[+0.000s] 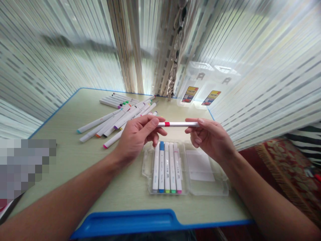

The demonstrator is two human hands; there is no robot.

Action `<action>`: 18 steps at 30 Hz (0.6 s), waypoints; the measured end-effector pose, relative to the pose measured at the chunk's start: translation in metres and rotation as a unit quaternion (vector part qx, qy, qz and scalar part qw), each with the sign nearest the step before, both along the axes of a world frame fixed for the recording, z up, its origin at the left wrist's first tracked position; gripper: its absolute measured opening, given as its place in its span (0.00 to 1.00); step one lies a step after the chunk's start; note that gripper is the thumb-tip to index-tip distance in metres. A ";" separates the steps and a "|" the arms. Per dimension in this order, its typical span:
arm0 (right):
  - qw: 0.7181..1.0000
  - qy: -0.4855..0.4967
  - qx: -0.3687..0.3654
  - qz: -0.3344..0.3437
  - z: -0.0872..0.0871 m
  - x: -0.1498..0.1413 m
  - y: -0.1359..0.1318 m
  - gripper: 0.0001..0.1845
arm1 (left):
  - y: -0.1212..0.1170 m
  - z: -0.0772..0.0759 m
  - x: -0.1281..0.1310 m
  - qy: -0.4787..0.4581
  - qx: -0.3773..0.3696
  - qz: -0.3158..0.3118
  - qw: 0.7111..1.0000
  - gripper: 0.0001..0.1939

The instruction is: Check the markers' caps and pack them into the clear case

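Note:
A white marker pen with a red band is held level above the table, one end in each hand. My left hand pinches its left end between thumb and fingers. Its right end is gripped by the thumb and forefinger of my right hand. Below them lies an opened clear plastic case. Several white markers stand side by side in its left half, with grey, blue, yellow-green, green and pink ends. A white paper shows in the right half.
A loose pile of markers covers the table's back left. Two clear cases with labels stand upright at the back right, against string curtains. A blue tray edge runs along the front. A blurred-out patch is at left.

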State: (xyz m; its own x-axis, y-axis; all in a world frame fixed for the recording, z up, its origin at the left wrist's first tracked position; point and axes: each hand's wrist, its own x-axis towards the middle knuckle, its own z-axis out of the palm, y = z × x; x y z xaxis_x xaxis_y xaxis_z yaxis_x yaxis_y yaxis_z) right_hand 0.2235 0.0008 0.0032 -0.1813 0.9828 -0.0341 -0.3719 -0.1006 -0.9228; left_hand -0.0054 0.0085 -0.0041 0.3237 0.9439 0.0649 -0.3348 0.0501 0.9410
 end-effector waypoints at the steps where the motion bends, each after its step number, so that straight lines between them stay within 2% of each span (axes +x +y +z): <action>1: 1.000 0.004 -0.007 -0.004 0.000 0.000 0.001 0.12 | -0.001 0.001 0.000 -0.005 0.001 -0.004 1.000 0.12; 9: 0.998 0.025 -0.055 -0.017 0.001 0.002 0.005 0.13 | -0.005 0.003 0.000 -0.001 0.014 -0.020 1.000 0.14; 18: 0.999 -0.033 -0.022 -0.032 -0.004 0.001 0.005 0.14 | 0.000 0.000 0.002 0.075 0.010 0.012 0.997 0.15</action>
State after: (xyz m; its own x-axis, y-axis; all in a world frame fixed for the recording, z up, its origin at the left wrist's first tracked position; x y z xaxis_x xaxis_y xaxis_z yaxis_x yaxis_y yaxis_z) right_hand 0.2247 0.0060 -0.0011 -0.1136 0.9896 -0.0878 -0.3184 -0.1200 -0.9403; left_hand -0.0037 0.0081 -0.0041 0.3088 0.9504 0.0365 -0.1908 0.0243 0.9813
